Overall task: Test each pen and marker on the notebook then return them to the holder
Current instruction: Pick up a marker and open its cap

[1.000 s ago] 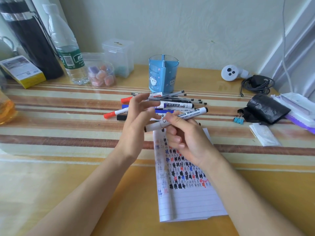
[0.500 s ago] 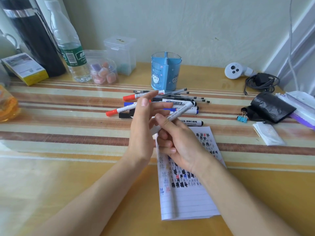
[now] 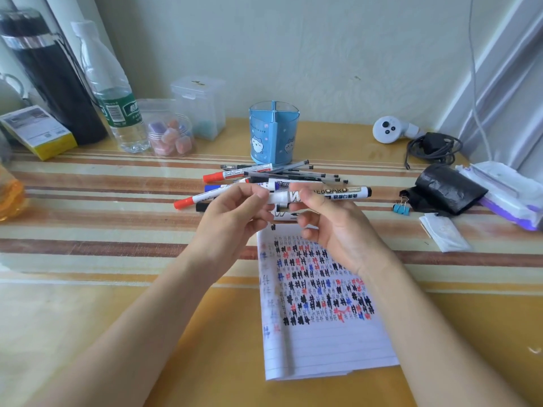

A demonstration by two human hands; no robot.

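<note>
One white whiteboard marker (image 3: 340, 193), black-lettered and black-ended, pinched level between left hand (image 3: 232, 227) and right hand (image 3: 338, 230), near the scribbled lined notebook (image 3: 323, 342).

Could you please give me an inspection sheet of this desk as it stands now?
Surface: striped table, glossy.
Job's things: whiteboard marker held level above the notebook, its page full of marks; pens and markers piled before the blue holder, nothing sticking out of it.
Clutter: water bottle, black flask, jar of cubes, binder clip, black bag.
Hands: left hand and right hand both grip the marker.
Cables: black coiled cable, right rear.
Surroundings: pale wall behind.
</note>
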